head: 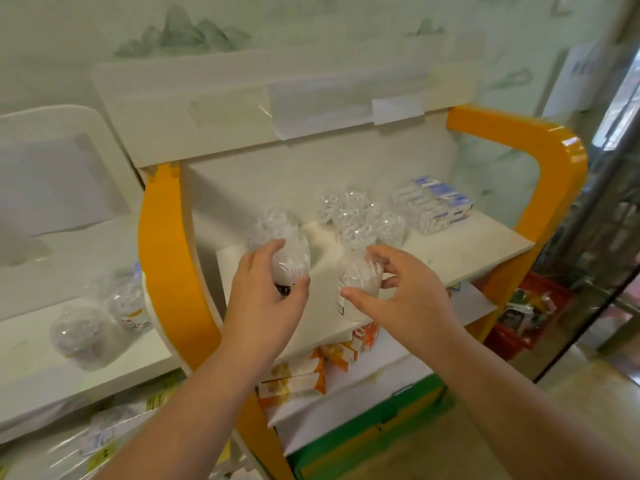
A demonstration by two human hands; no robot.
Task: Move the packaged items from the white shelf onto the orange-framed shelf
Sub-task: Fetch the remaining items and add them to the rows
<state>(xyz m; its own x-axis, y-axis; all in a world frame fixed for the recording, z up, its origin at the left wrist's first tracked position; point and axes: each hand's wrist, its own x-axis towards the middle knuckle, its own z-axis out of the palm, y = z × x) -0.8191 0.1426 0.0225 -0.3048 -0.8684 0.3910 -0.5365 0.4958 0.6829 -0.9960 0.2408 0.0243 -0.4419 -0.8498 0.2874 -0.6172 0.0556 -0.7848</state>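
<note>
In the middle of the frame the left hand (265, 289) grasps a clear plastic packet (289, 261) with white contents, fingers curled over its top and the thumb hooked under its lower end. Just to the right, the right hand (403, 294) closes loosely around a second clear packet (358, 277), thumb in front and fingers curved around its far side; whether they press on it cannot be told. Both packets are over the front part of the white board (460, 251) of the orange-framed shelf (162, 258); whether they rest on it or are held just above it cannot be told.

Behind them on the same board sits a cluster of similar clear packets (360, 216), and to the right of that, near the back, a row of blue-and-white boxes (436, 206).

At lower left the white shelf (31, 372) carries two more clear packets (104, 317) lying beside each other near the orange frame. Below the hands, a lower level holds orange-and-white cartons (304, 375). A red basket (533, 317) stands at the right edge on the floor.
</note>
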